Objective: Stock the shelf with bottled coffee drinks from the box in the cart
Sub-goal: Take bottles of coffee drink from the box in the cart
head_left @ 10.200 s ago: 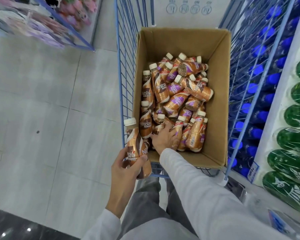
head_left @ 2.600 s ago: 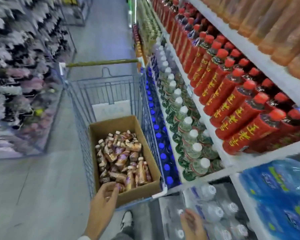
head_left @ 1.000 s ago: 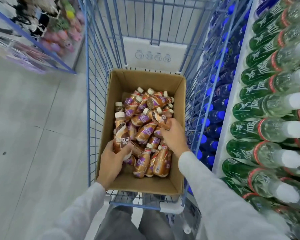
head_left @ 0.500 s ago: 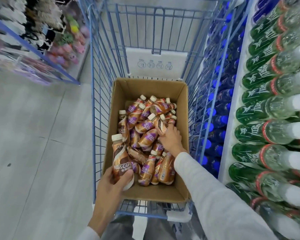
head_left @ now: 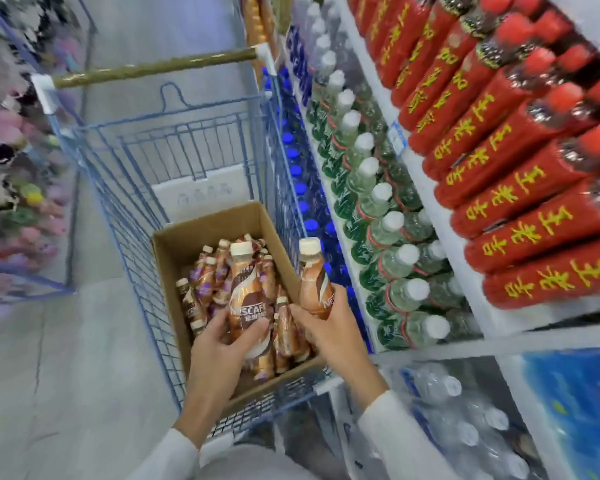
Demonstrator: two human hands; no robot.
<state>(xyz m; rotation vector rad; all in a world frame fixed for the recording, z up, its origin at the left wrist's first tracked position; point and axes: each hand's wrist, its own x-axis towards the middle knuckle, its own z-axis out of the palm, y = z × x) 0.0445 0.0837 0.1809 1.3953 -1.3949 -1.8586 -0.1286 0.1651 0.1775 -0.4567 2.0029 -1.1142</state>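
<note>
Brown corrugated cardboard box (head_left: 174,252), open-topped, lower centre of the frame inside a blue wire cart (head_left: 118,188); holds a loose heap of coffee bottles (head_left: 205,282), glossy brown-and-purple sleeves, cream caps. Left hand (head_left: 222,344) wrapped around one upright bottle (head_left: 248,296) above the box; right hand (head_left: 329,327) grips a second bottle (head_left: 314,282) at the box's right edge. White shelf (head_left: 447,220), right side: red-sleeved bottles (head_left: 520,188), clear green-labelled bottles (head_left: 388,230).

I see brown-and-cream swirled coffee bottles (head_left: 246,299) with cream caps in a tan box (head_left: 187,244). The cart (head_left: 125,174) is blue wire. At right, red bottles (head_left: 520,188) carry yellow lettering.
</note>
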